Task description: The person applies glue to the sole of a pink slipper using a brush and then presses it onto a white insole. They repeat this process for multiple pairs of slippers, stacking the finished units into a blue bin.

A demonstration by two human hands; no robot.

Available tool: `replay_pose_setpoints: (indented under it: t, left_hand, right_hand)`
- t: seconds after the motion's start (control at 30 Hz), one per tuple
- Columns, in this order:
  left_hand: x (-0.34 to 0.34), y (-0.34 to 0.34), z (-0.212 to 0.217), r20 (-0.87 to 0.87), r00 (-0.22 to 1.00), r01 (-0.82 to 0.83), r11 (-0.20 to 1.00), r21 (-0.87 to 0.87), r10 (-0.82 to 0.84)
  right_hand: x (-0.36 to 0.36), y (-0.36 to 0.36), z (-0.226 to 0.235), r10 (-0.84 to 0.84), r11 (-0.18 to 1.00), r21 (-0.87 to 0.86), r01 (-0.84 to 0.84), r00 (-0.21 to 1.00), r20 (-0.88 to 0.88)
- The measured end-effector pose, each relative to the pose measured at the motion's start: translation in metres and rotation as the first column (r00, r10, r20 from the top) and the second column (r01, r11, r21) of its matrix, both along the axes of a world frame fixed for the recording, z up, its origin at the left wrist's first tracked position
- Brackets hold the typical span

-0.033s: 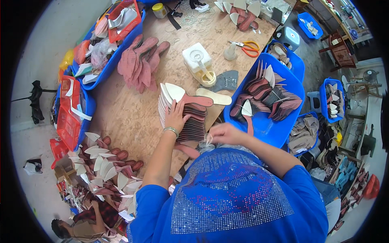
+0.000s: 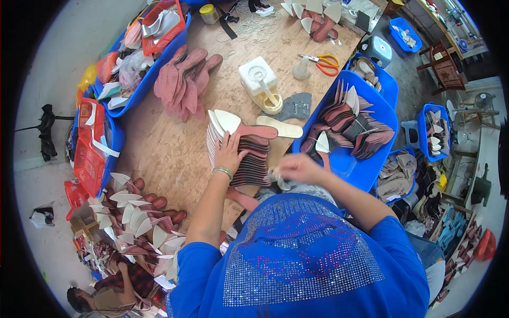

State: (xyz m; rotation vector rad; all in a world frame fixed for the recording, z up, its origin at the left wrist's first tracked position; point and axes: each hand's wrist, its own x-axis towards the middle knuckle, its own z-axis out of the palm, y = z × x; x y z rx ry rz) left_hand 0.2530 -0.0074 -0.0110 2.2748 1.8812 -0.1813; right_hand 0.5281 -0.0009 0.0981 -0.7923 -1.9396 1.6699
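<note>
A fanned stack of shoe insoles [image 2: 250, 165] with white toe pieces and dark red backs lies on the table before me. My left hand [image 2: 229, 153] rests on top of it, fingers stretched out flat and thumb apart. To the stack's right, my right hand [image 2: 298, 168] is bent closed and blurred by motion. A thin pale band-like thing [image 2: 279, 179] hangs at its fingertips; its exact kind is unclear. Under the stack's near end, a single reddish insole [image 2: 244, 199] sticks out. A pale insole [image 2: 281, 127] lies just beyond the stack's right end.
At right, a blue bin [image 2: 344, 169] holds insole stacks. Pink insoles [image 2: 185, 79], a white dispenser-like block [image 2: 257, 74], orange-handled scissors [image 2: 324, 62] and scattered thin loops [image 2: 254, 24] lie farther back. More insoles [image 2: 140, 212] crowd the left; a co-worker [image 2: 119, 286] is at lower left.
My right hand has shifted slightly right and up, away from the stack's near end, and the pale band-like thing moved with it. My left hand stays on the stack.
</note>
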Motion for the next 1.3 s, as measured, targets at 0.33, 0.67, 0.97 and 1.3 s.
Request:
replay_pose_setpoints:
  t: [0.33,0.67,0.97,1.3]
  left_hand:
    - [-0.003,-0.005,0.003,0.010,0.996,-0.088,0.996,0.001,0.088]
    - [0.008,-0.014,0.019,0.069,0.980,-0.178,0.980,-0.085,0.184]
    - [-0.039,-0.116,0.044,0.445,0.660,-0.702,0.707,0.081,0.605]
    - [-0.038,-0.185,0.032,-0.260,0.869,-0.475,0.858,-0.196,0.422]
  right_hand:
    - [0.102,0.161,-0.089,-0.601,0.794,0.241,0.558,0.662,0.448]
    - [0.138,0.289,-0.138,-0.677,0.735,0.516,0.440,0.513,0.527]
    - [0.118,0.255,-0.119,-0.717,0.616,0.678,0.401,0.641,0.273]
    - [-0.026,0.089,-0.088,-0.061,0.913,0.385,-0.136,0.887,0.459]
